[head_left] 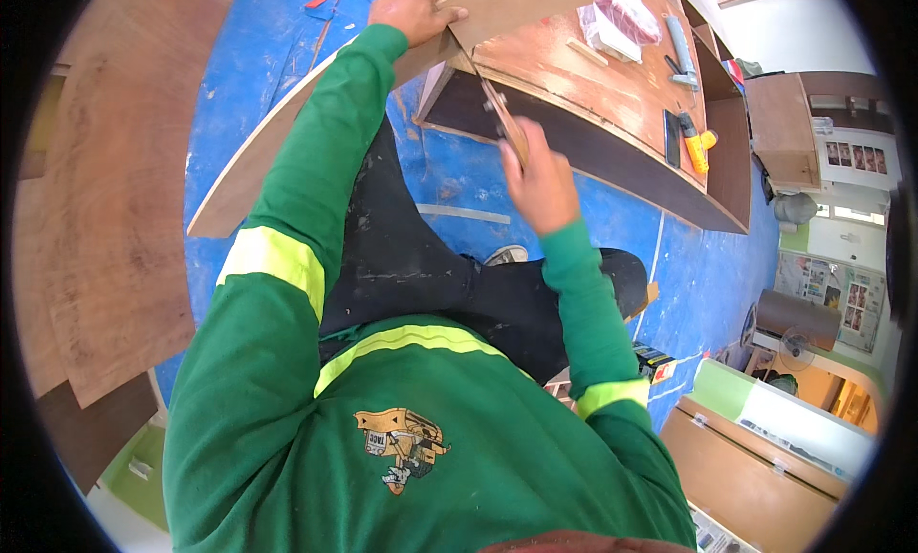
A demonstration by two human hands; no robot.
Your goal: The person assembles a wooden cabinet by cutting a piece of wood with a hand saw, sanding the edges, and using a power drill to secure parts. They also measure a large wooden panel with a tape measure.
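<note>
A long plywood strip (521,13) slants from the left side up to the top of the view. My left hand (416,14) is closed over its edge, fingers wrapped on the wood. In my right hand (543,182) is a handsaw (492,96), gripped by its wooden handle and seen almost edge-on. The blade's far end meets the strip's edge just right of my left hand; how deep it sits in the wood cannot be made out. Beside the saw lies a wooden cabinet carcass (574,144) with a broad plywood face.
On the carcass rest a plastic bag (626,18), a yellow and black power tool (692,144), a dark flat object (671,138) and a grey tube (681,44). Large plywood sheets (115,190) lie at the left. Blue sheeting (459,180) covers the floor around my legs.
</note>
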